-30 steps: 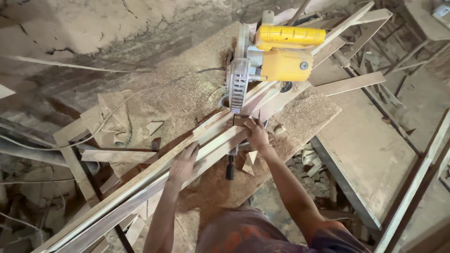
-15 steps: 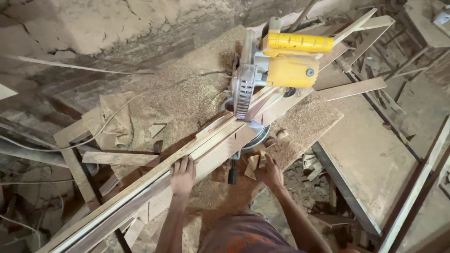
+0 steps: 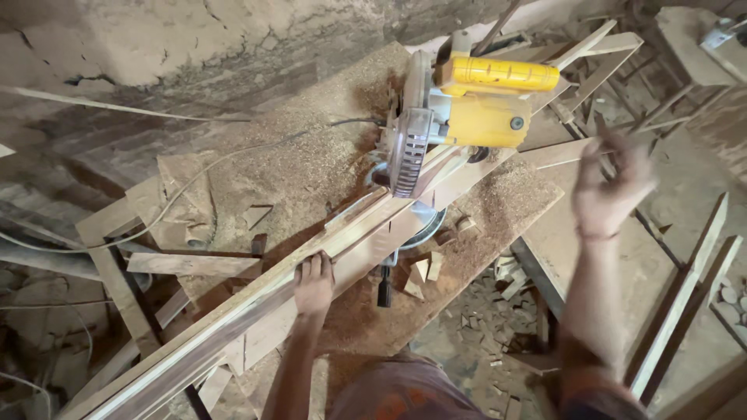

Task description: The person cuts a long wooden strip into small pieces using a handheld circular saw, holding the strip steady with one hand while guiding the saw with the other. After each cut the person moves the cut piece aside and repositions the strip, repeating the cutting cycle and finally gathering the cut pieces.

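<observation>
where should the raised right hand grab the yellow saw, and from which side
Probably the long yellow handle on top of the saw. It lies crosswise with its free end toward the right hand, which is raised, blurred and empty, so coming from the right and above looks easiest. The left hand presses the wooden strips.

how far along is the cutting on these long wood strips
Done: small offcut blocks and sawdust lie by the saw base, so cuts appear to have been made. In hand: the left hand presses the long wood strips lying under the yellow miter saw, whose blade is raised. The right hand is in the air, blurred, holding nothing clearly visible. Left: the strips under the blade look uncut.
</observation>
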Motion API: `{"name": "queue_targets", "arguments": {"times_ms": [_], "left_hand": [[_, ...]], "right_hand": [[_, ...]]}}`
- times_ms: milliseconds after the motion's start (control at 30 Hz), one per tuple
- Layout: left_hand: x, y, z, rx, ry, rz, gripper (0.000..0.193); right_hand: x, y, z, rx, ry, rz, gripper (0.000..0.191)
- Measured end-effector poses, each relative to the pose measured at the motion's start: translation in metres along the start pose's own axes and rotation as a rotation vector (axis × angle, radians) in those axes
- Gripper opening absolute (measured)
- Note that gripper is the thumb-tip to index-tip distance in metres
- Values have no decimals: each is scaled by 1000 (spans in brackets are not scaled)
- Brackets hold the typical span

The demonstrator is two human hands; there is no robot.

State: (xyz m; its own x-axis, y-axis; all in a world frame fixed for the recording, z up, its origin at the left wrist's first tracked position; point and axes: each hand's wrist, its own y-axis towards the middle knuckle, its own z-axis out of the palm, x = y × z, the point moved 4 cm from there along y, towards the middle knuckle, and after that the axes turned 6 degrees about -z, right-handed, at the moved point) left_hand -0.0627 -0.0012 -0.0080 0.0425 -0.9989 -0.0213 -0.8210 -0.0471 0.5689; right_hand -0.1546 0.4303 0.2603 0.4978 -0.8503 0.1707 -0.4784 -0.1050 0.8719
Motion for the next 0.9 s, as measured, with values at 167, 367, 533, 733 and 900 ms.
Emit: {"name": "queue_targets", "arguments": {"times_ms": [167,367,533,733,900], "left_hand": [[-5,4,-3,11,-15,-34,30],[-10,8,-6,48,-24,-109,30],[-16,8,-12,4,-16,-157,33],[-17,8,-10,35,-43,-244,28],[-17,7,-7,67,-40,-242,29]], "right_hand": [[55,124,5,242,-141,-494,53],[39,169,142,1393,-13,14,37],[35,161,176,1325,-30,24,36],[85,63,136,1112,-160,-208,49],[121,-24,117,1158,-273,0,37]]}}
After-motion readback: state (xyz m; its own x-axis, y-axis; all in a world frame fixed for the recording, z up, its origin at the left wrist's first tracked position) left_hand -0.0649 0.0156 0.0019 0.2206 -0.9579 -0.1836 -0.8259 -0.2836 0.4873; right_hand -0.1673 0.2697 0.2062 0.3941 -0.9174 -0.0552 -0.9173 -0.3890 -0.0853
